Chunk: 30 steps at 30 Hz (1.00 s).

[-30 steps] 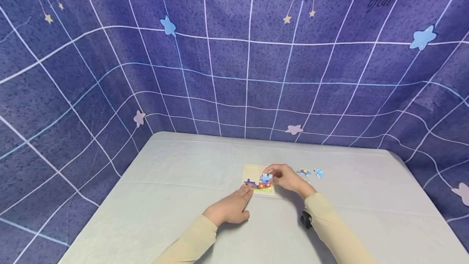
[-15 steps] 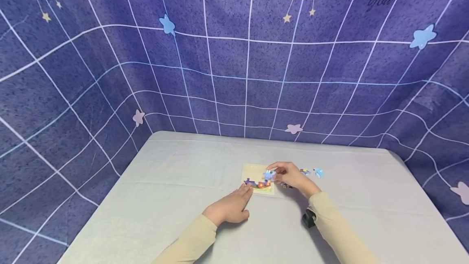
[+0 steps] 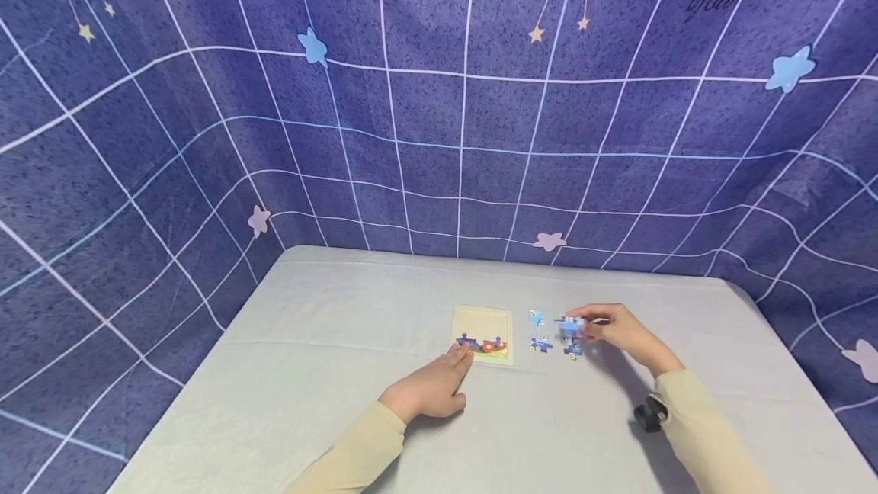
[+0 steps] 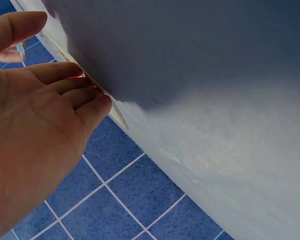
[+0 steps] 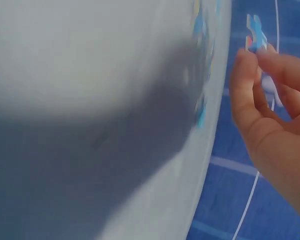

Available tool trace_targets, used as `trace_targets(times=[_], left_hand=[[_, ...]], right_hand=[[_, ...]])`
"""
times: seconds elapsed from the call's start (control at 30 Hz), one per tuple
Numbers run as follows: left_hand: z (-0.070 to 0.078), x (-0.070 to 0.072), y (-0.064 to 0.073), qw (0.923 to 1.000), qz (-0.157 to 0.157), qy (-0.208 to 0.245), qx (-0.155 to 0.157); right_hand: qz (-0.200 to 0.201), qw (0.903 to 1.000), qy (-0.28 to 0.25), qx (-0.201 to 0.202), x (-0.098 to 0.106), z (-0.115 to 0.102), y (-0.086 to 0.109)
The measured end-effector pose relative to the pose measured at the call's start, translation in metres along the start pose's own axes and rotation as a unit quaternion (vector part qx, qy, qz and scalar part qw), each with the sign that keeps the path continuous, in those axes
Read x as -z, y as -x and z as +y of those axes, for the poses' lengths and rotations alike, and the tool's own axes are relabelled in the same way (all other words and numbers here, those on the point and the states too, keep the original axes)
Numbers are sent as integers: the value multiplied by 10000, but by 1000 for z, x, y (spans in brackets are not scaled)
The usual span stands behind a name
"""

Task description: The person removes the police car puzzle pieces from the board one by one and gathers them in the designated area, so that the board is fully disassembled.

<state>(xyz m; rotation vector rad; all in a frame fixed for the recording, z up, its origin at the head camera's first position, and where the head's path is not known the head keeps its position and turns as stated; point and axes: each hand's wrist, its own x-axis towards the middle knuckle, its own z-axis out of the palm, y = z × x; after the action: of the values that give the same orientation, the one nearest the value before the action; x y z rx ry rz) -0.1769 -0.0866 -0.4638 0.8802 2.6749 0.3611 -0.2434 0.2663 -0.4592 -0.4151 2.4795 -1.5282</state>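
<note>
A pale square puzzle board lies on the table, with red, purple and green pieces filling its near row. On its near left edge rest the fingertips of my left hand, and in the left wrist view the fingers of that hand extend to the board's rim. To the right of the board, my right hand pinches a light-blue puzzle piece between thumb and fingers. It is held up off the table, above the loose pieces. The picture on the held piece is too small to read.
Several loose puzzle pieces lie right of the board, among them a blue one, a purple-blue one and another under the right hand. Behind the white-covered table hangs a blue gridded cloth.
My right hand has carried the light-blue piece from over the board rightward to above the loose pieces, uncovering several of them. The left hand has stayed in place on the board.
</note>
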Motion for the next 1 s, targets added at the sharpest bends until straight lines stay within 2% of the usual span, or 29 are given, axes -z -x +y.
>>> trace_targets(times=[0.17,0.37,0.63,1.0], left_hand=[[1,1,0,10000,3,-33,-10],[1,2,0,10000,-24,-45,44],[3,1,0,9999,-40,-127,50],[4,0,1,9997,-59,-243,79]], right_hand=[[65,9996,98,-256,22,16,20],[-64,9990,249,-376,27,29,29],[113,9974,713,11,21,34,29],[476,9899,1314,225,18,33,28]])
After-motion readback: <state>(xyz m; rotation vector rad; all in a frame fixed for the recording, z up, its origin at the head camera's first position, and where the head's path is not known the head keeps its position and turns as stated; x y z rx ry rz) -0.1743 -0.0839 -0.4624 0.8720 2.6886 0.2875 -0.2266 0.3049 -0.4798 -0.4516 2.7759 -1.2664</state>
